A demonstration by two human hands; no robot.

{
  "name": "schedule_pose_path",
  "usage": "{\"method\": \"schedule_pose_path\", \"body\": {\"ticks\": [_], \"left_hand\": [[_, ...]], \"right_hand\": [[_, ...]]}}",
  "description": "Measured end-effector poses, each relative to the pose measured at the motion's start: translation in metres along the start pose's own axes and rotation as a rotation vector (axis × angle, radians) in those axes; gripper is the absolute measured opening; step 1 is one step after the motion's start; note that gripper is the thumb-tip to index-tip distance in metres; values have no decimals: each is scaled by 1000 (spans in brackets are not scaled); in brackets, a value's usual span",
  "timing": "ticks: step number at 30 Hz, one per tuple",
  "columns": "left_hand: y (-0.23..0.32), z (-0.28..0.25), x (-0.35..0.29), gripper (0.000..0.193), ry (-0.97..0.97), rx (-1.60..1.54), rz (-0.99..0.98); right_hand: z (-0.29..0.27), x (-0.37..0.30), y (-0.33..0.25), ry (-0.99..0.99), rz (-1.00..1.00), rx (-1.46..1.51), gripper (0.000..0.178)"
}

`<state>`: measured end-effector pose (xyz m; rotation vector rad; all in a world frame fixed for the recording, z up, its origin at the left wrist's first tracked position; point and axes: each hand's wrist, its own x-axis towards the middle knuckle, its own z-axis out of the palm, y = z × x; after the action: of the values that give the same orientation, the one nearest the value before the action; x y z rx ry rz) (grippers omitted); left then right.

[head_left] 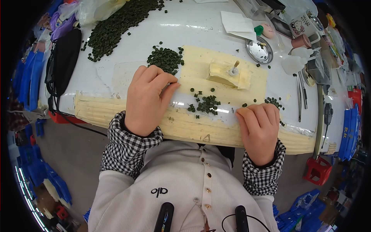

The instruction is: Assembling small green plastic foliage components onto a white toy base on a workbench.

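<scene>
My left hand [148, 101] is above the table's near edge, its thumb and index finger pinched together. Whatever lies between those fingertips is hidden or too small to make out. Just beyond it sits a heap of small dark green spool-shaped parts [165, 60]. My right hand [261, 129] is closed in a pinch by the table edge, and its fingertips also hide what they may hold. Between the hands lies a smaller cluster of the same green parts [208, 104]. A few more green parts [273, 101] lie beside my right hand. Past them, a taped yellowish block [230, 74] carries a short upright pin.
A large pile of green parts [116, 33] spreads at the far left, near a black pouch [63, 63]. At the right are a round metal dish [259, 50], tweezers [298, 98], a white squeeze bottle [291, 63] and a cup [305, 25]. Yellow padding [185, 125] lines the table's edge.
</scene>
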<state>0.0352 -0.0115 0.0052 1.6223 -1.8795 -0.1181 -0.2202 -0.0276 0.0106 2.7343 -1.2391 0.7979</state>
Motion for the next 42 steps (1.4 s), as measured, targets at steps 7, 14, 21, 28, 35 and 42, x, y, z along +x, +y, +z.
{"method": "schedule_pose_path", "body": {"ticks": [7,14,21,28,35,42], "left_hand": [[5,-5,-1,8,58,-71,5],[28,-8,-12,17,-83,-858,-266],[46,1,-7,14,-323,-1378,-459],[47,12,-4,18,-356,-1504,-484],[36,26,-9,20,-290,-1564,-385],[41,27,-10,23,-145,-1499,-341]], "right_hand": [[-1,-4,2,56,203,347,10],[-13,-6,-1,27,587,1158,15],[-4,-4,-4,-12,714,1772,19],[-4,3,-10,-80,736,1853,24],[-2,7,-18,-12,592,1488,22],[9,16,-25,129,386,1002,21]]}}
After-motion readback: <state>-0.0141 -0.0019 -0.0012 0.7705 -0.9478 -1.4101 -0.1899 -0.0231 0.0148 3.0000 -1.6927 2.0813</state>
